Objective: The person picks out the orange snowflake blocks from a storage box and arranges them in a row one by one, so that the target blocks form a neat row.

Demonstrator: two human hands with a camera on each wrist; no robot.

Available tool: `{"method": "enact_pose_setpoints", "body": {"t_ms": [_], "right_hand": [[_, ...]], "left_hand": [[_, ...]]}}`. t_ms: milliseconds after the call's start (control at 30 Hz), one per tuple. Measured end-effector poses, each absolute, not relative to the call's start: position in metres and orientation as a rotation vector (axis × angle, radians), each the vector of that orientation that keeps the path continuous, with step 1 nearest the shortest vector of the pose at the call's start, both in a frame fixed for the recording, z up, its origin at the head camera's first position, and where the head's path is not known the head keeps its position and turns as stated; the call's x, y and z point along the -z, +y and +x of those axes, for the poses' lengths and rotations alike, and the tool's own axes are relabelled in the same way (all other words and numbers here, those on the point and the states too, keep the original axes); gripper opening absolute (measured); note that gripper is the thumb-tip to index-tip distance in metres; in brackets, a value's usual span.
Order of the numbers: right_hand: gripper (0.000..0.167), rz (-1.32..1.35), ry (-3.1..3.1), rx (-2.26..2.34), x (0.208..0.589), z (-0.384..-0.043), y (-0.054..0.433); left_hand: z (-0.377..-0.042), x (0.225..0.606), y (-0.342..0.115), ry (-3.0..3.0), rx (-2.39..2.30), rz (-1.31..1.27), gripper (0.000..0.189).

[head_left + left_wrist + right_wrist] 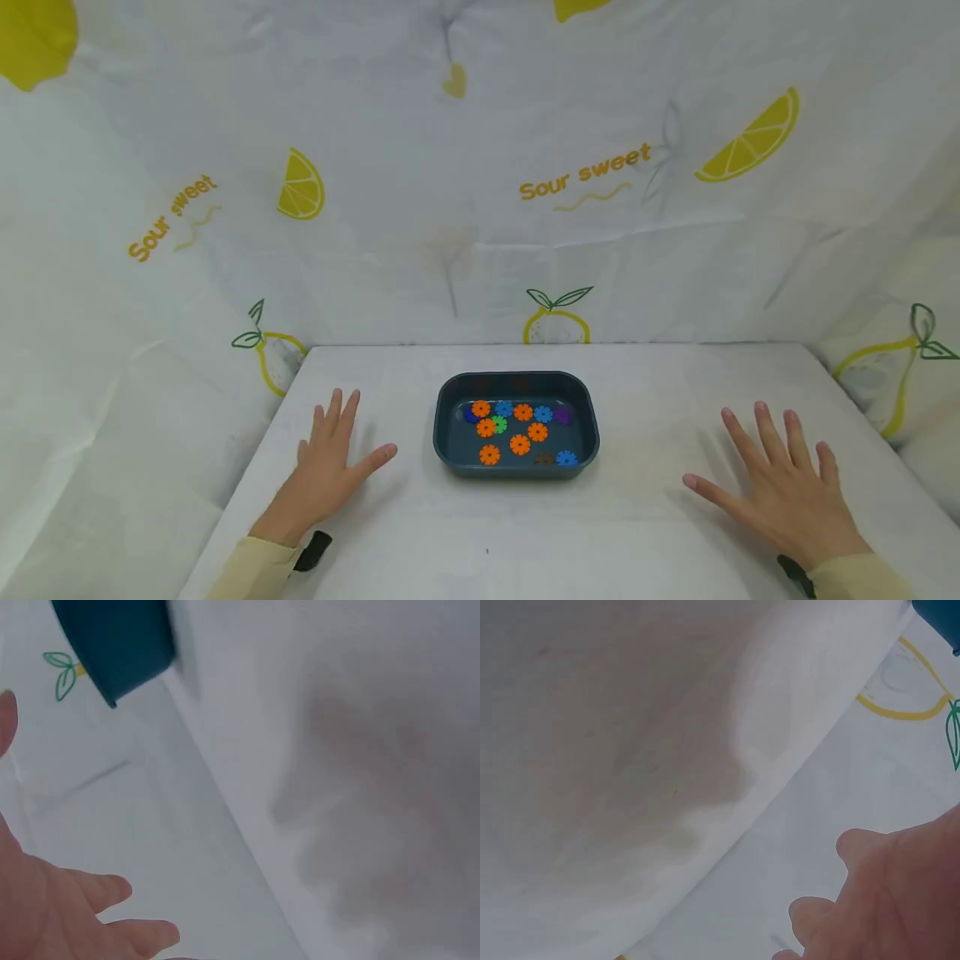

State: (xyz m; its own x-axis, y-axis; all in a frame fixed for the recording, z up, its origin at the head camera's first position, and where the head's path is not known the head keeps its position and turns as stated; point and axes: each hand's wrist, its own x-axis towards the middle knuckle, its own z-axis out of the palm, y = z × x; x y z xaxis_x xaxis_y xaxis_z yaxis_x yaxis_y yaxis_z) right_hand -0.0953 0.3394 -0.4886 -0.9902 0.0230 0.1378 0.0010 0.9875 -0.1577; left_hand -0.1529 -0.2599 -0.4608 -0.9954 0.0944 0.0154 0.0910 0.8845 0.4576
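Note:
A dark blue-grey rectangular tray [516, 472] stands at the middle of the white table. Several small notched plastic discs lie inside it, among them an orange disc [490, 454], a green disc [500, 425], a light blue disc [566, 458] and a purple disc [562, 415]. To the tray's left, my left hand [324, 467] hovers with fingers spread and nothing held. My right hand [787, 492] is farther off on the right, fingers spread too, holding nothing. Both wrist views show part of the tray's outer wall [124, 645] and a shadow on the table.
The white table [510, 550] ends at a back edge. Behind it and at both sides hangs a white cloth [390, 275] printed with lemons and lettering. A dark band [313, 551] sits at the left wrist, by a beige sleeve [255, 571].

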Motion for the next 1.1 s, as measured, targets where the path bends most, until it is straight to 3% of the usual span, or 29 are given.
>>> {"method": "enact_pose_setpoints", "body": {"t_ms": [367,700,1100], "right_hand": [[0.112,0.081,-2.980,-0.270,0.471,-0.109,0.315],[0.104,0.223,-3.005,-0.312,0.447,-0.131,0.284],[0.097,0.547,-2.951,-0.648,0.410,-0.188,0.219]], "left_hand": [[-0.186,0.452,-0.214,2.710,-1.402,0.043,0.094],[-0.213,0.480,-0.193,2.194,-1.794,-0.104,0.056],[-0.231,0.501,-0.192,1.949,-1.970,-0.111,0.057]]}}
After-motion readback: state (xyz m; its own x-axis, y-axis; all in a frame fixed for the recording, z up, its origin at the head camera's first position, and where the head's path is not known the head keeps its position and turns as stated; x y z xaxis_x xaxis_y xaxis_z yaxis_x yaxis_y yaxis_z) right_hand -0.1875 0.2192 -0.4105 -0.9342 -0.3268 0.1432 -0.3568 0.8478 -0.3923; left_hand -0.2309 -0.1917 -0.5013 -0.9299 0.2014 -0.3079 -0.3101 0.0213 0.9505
